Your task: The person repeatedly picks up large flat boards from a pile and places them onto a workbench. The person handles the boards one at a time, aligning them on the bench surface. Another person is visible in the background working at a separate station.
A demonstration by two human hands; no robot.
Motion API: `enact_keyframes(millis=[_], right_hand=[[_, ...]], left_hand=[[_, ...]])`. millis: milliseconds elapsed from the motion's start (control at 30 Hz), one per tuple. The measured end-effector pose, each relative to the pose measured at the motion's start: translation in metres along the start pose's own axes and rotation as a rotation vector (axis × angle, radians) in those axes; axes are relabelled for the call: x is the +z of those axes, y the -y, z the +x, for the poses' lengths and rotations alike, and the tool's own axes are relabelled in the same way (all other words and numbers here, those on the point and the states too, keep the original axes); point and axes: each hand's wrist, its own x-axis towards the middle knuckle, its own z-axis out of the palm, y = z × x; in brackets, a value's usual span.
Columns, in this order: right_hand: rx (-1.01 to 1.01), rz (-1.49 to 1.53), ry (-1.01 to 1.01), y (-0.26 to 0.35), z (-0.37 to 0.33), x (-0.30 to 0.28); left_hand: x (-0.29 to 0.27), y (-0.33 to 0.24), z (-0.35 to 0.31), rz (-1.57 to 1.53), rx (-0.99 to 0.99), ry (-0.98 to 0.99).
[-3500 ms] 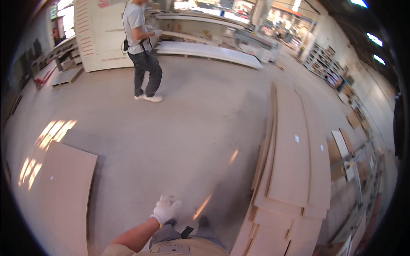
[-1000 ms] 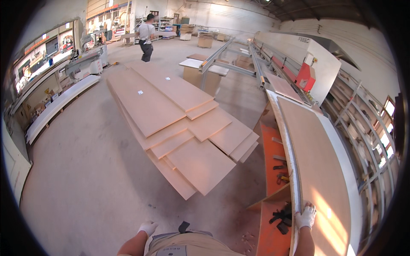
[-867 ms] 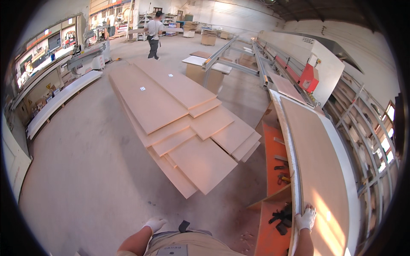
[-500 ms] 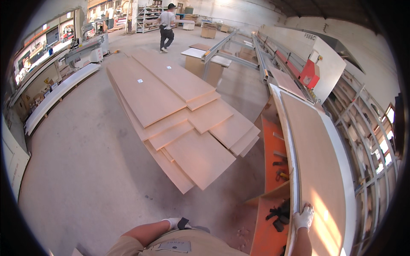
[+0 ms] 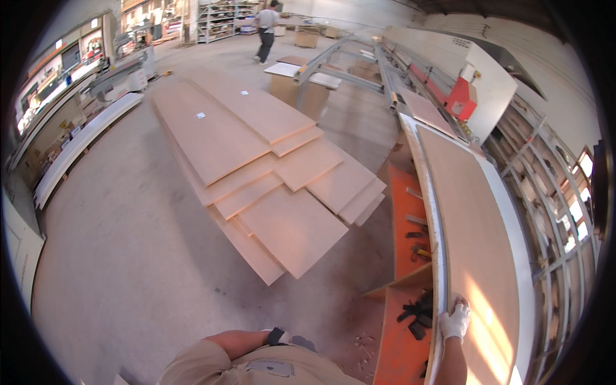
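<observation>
My right hand, in a white glove, rests on a long brown wooden panel near its left edge. Its fingers lie over the top face, apart, and grip nothing. The panel lies on a white-topped workbench. At my waist is my left hand, also gloved, beside a black band-like piece. My body and the black piece hide its fingers, so I cannot tell whether it holds anything.
A stepped stack of brown boards lies ahead on the floor. Orange shelves under the bench hold tools and black parts. A large white machine stands beyond, with a metal rack at right. Another person is far off.
The far person has walked to the right. My view has shifted slightly; my right hand stays on the panel, its fingers slightly more bent. My left hand stays at my waist.
</observation>
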Motion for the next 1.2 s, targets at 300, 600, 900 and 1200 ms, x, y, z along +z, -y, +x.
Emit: enact_keyframes(millis=[300,600,900,1200], right_hand=[[-0.036,-0.072,-0.058,-0.021,0.007,0.016],[-0.023,-0.059,0.003,-0.046,0.021,0.028],[-0.072,0.179,-0.009,-0.116,0.061,0.064],[-0.024,0.070,0.028,-0.060,0.035,0.041]], left_hand=[[0.009,-0.026,-0.001,0.029,-0.006,-0.063],[0.024,-0.031,-0.005,-0.009,-0.007,-0.106],[0.028,-0.031,-0.009,-0.024,0.007,-0.152],[0.035,-0.033,-0.010,-0.045,-0.009,-0.175]])
